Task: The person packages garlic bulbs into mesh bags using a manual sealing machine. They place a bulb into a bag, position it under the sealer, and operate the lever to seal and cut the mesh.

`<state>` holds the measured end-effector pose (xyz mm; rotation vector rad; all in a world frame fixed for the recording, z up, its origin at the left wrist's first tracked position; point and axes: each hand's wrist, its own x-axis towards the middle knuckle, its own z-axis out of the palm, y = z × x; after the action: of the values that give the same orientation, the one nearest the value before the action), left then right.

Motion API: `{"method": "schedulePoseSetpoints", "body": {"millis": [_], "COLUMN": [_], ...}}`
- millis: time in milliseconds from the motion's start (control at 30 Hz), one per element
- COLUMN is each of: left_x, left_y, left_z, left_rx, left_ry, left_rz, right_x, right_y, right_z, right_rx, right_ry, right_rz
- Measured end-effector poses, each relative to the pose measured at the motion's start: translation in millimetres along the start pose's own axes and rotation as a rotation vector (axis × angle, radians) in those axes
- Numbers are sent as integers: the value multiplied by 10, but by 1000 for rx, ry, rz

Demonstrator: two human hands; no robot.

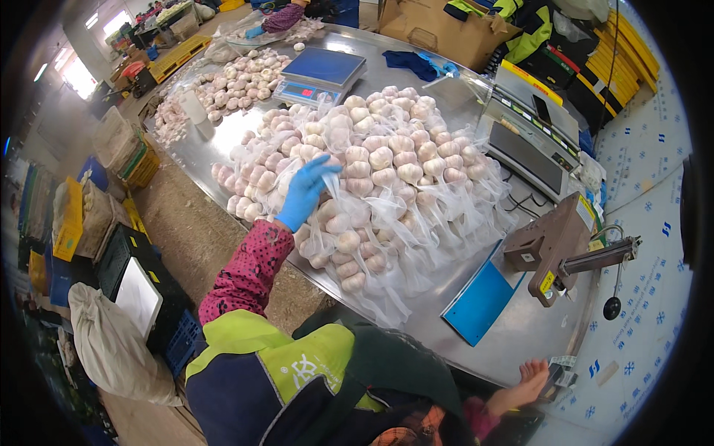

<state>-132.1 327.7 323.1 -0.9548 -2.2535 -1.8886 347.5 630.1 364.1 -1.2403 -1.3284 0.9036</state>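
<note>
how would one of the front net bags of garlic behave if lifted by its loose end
The net bag would likely flop and sag, as its thin white mesh lies in limp folds. The bulbs inside look rounded, so they may shift and bunch low. Neighbouring bags might slide, being heaped against it.

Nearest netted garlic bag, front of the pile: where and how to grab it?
I'd grip the loose netting tail of the nearest garlic bag, coming from the near right side. The thin tail trails limply onto the table, away from the round bulbs, which sit packed together, leaving little room.
</note>
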Motion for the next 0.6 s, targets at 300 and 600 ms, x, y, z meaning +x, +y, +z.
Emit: {"method": "schedulePoseSetpoints", "body": {"millis": [300, 600], "left_x": [251, -295], "left_y": [1075, 2272], "left_z": [575, 2214], "left_rx": [-1055, -1164], "left_ry": [18, -497], "left_rz": [-207, -446], "right_x": [-393, -180], "right_y": [-568, -752], "right_z": [756, 945], "right_rx": [51, 341], "right_ry": [-614, -1183], "right_rz": [-152, -146]}}
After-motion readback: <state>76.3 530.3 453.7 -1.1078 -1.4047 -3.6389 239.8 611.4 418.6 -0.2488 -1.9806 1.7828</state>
